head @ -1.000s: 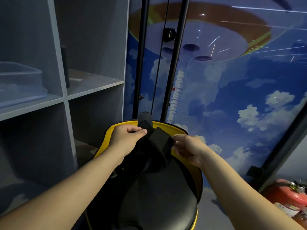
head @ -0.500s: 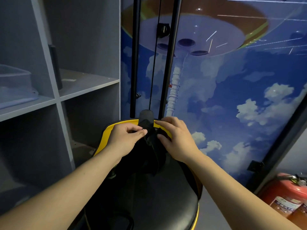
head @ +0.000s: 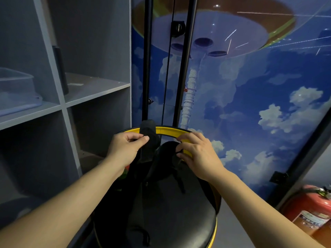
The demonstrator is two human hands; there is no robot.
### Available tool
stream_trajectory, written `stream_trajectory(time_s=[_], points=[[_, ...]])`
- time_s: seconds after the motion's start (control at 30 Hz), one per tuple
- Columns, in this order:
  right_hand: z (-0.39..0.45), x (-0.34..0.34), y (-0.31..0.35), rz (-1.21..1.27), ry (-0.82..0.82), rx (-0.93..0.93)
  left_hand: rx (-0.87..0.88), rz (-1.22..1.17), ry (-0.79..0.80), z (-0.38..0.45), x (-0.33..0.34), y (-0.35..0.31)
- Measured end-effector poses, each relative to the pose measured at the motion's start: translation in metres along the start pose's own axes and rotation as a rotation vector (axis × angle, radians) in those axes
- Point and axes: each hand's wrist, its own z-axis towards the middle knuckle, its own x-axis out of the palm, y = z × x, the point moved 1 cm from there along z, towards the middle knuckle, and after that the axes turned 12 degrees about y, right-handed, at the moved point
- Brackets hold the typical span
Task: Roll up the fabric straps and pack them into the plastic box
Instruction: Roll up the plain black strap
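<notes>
Over at the far left, the clear plastic box [head: 17,90] is sitting on a shelf of the grey shelving unit [head: 96,90], cut off by the frame edge, and nothing dark is showing through its wall, so packing looks not yet begun. Moving right, the left hand [head: 125,149] is pinching the black fabric strap [head: 149,140] between thumb and curled fingers at the far rim of the yellow-edged black stool [head: 170,212]; the strap's upper end is standing above the rim. Right of that, the right hand [head: 197,154] is curling its fingertips onto a second dark band, which is arching up beside the first. I judge the rolling to be only starting: no finished roll is visible. The black fabric is merging with the black seat, so how many straps there are and where they end is hard to make out. A red fire extinguisher [head: 311,210] is standing at the lower right, partly cropped.
</notes>
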Motion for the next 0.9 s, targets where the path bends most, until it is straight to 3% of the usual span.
stream_trajectory(time_s=[0.27, 0.53, 0.73, 0.9], points=[[-0.017, 0.027, -0.012, -0.198, 0.273, 0.102, 0.007, -0.095, -0.063, 0.004, -0.002, -0.012], [-0.029, 0.036, -0.012, -0.331, 0.435, 0.136, 0.074, -0.124, -0.18, 0.013, -0.012, -0.032], [-0.02, 0.039, -0.008, -0.168, 0.371, 0.181, 0.052, -0.155, -0.165, 0.013, -0.009, -0.035], [0.002, 0.012, 0.027, 0.268, 0.096, 0.154, 0.016, -0.211, -0.131, 0.01, 0.001, -0.038]])
